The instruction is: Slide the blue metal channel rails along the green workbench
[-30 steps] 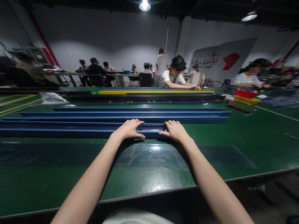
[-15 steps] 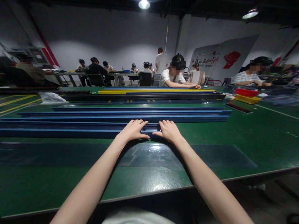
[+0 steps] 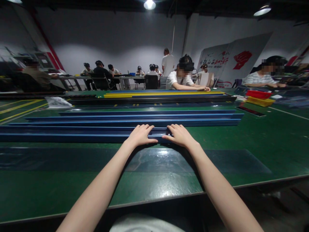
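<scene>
A long blue channel strip [image 3: 72, 135] lies lengthwise on the green table [image 3: 149, 187], running off to the left. Near its right end my left hand [image 3: 141, 134] grips it, thumb on the near side and fingers over the far edge. Just to the right, my right hand [image 3: 180, 134] holds the same strip in the same way, close to its end. A short stretch of the strip shows between both thumbs. On the near side a clear plastic sheet [image 3: 217, 161] lies flat, partly under my forearms.
Beyond are more blue strips [image 3: 205, 122], then yellow strips [image 3: 169, 93] and a black strip [image 3: 145, 100]. A crumpled plastic bag [image 3: 58, 102] sits left; red [image 3: 258, 94] and yellow [image 3: 262, 101] trays sit right. A co-worker [image 3: 181, 77] leans on the table's far side.
The view has shifted slightly, so the table things appear a little further right. My right hand is slightly farther from my left hand; both still grip the strip.
</scene>
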Demonstrator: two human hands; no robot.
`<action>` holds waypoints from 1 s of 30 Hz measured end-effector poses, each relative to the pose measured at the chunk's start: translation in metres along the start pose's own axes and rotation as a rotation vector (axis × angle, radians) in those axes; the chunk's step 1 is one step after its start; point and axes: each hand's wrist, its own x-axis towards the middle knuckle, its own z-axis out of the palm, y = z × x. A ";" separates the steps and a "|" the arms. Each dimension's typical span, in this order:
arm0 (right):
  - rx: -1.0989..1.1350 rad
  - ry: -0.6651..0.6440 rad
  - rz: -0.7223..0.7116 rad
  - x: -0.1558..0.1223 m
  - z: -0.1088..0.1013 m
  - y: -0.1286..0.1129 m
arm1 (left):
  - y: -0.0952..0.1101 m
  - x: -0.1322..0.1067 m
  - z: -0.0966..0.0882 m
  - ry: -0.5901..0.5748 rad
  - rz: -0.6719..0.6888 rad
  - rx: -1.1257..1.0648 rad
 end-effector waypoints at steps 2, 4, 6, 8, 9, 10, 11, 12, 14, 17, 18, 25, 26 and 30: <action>0.009 -0.001 -0.001 -0.001 0.000 0.001 | 0.000 0.000 0.000 -0.003 -0.005 -0.008; 0.013 -0.006 0.005 -0.001 0.000 0.001 | 0.000 0.000 0.001 -0.004 -0.006 -0.014; 0.012 -0.012 0.009 -0.001 0.000 0.001 | 0.000 0.000 0.001 -0.001 -0.007 -0.015; 0.012 -0.014 0.012 -0.001 0.000 0.000 | 0.001 0.000 0.002 0.002 -0.006 -0.010; 0.012 -0.012 0.013 -0.001 -0.001 0.000 | 0.001 0.000 0.001 0.003 -0.005 -0.005; 0.013 -0.007 0.013 -0.001 -0.001 0.000 | 0.001 0.000 0.001 0.004 -0.005 -0.001; 0.015 -0.003 0.012 -0.001 -0.001 0.000 | 0.001 0.000 0.001 0.004 -0.005 0.001; 0.016 -0.001 0.012 -0.001 -0.001 0.000 | 0.002 0.000 0.001 0.004 -0.005 0.001; 0.020 -0.005 0.012 -0.002 -0.002 0.000 | 0.002 0.000 0.001 0.005 -0.009 -0.005; 0.025 -0.013 0.018 -0.001 -0.002 0.000 | 0.002 0.000 0.000 0.005 -0.014 -0.011; 0.026 -0.012 0.019 -0.001 -0.002 0.000 | 0.002 0.000 0.000 0.004 -0.013 -0.011; 0.034 -0.007 0.014 -0.002 -0.002 0.000 | 0.002 -0.001 0.000 -0.003 -0.010 -0.007; 0.037 -0.006 0.010 -0.002 -0.002 0.001 | 0.001 -0.001 0.000 -0.005 -0.002 -0.012; 0.061 -0.002 -0.016 -0.004 -0.002 0.005 | -0.001 -0.003 -0.008 0.012 0.055 -0.077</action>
